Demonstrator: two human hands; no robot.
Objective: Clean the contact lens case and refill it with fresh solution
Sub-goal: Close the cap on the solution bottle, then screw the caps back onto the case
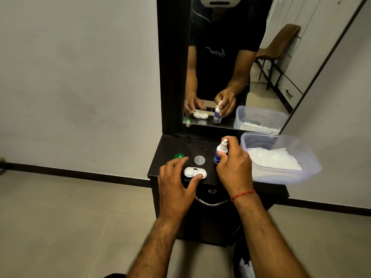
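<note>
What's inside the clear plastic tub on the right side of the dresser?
The clear plastic tub holds a heap of crumpled white tissue. Anything beneath that paper is covered and cannot be seen, and the tub's near wall is too cloudy to show its bottom.

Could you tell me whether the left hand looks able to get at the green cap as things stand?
Probably yes: the left hand steadies the lens case, and the green cap lies just beyond its fingertips with nothing between.

Right hand [233, 165] covers most of the solution bottle [220, 150], so the label's unreadable. Left thumb hides a corner of the lens case [193, 172]. The tissue tub [281, 155] hangs off the surface [170, 149], contents blown out white.
</note>
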